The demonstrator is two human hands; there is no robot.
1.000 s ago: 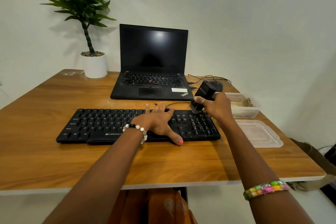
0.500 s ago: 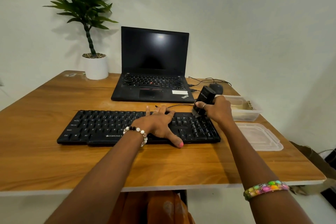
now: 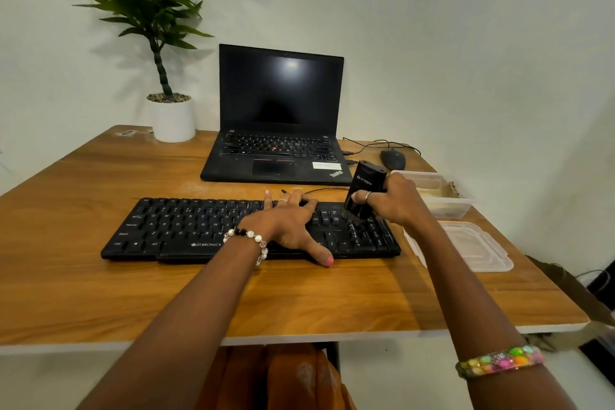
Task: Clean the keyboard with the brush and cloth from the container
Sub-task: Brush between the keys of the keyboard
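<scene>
Wooden desk [image 3: 83, 276]: ZEBRONICS keyboard [image 3: 186, 226] (ThinkPad laptop [image 3: 281, 130] behind)

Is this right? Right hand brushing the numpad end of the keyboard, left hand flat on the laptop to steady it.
Not quite. In the head view the left hand rests flat on the keyboard, not the laptop. The right hand does hold the brush at the numpad end.

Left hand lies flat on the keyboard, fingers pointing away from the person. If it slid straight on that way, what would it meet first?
Probably the thin black cable just past the keyboard, then the laptop. The left hand seems aimed there, though depth is hard to judge.
</scene>
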